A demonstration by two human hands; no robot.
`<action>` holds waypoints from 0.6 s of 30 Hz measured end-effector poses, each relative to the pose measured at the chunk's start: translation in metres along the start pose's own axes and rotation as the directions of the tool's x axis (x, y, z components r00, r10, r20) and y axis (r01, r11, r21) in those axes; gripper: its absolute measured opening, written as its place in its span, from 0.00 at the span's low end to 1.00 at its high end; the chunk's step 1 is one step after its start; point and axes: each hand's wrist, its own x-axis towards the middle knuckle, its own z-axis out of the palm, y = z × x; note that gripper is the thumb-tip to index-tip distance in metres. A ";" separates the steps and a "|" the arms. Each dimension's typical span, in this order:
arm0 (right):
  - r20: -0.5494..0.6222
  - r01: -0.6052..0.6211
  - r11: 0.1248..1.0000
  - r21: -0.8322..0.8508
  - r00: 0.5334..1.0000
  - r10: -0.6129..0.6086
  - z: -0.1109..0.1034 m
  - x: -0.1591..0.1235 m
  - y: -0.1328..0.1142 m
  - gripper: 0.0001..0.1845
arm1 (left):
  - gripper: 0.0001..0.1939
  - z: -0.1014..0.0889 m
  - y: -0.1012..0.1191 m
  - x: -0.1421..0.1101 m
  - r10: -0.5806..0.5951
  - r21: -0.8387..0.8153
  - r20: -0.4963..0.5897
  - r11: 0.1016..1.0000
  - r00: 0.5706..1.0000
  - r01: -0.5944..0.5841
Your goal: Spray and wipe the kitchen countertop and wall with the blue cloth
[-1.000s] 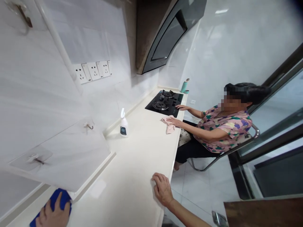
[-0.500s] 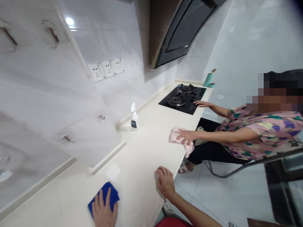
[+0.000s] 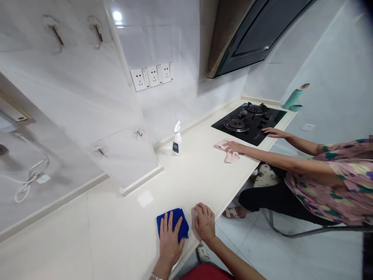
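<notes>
A folded blue cloth [image 3: 181, 224] lies on the pale countertop [image 3: 122, 229] near its front edge. My left hand [image 3: 169, 237] rests flat on top of it, fingers stretched out and pressing it down. Just to the right, my right hand [image 3: 205, 223] leans on the counter's edge with its fingers loosely curled, and no object shows in it. A white spray bottle [image 3: 177, 140] stands upright farther back by the wall, apart from both hands.
Another person [image 3: 309, 171] sits at the right; one of their hands presses a pink cloth [image 3: 232, 156] on the counter, the other touches the black gas hob [image 3: 250, 122]. A range hood [image 3: 256, 42] hangs above. A green bottle [image 3: 292, 99] stands in the far corner.
My left hand has slid the blue cloth rightward, close to my right hand, which stays at the counter edge. The other person's pink cloth has moved farther back. The view has shifted left.
</notes>
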 end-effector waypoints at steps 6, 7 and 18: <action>0.014 0.012 1.000 -0.019 1.000 -0.011 -0.002 -0.008 0.010 0.22 | 0.45 -0.020 -0.020 -0.042 0.021 0.000 0.083 1.000 0.996 -0.021; 0.013 0.019 1.000 -0.025 1.000 -0.019 -0.001 -0.011 0.013 0.22 | 0.45 -0.025 -0.027 -0.057 -0.020 0.008 0.092 1.000 0.996 0.019; -0.003 0.107 0.991 -0.077 0.994 -0.107 0.007 -0.019 0.020 0.18 | 0.30 -0.101 -0.165 -0.284 -0.821 0.117 -0.281 0.484 0.496 0.867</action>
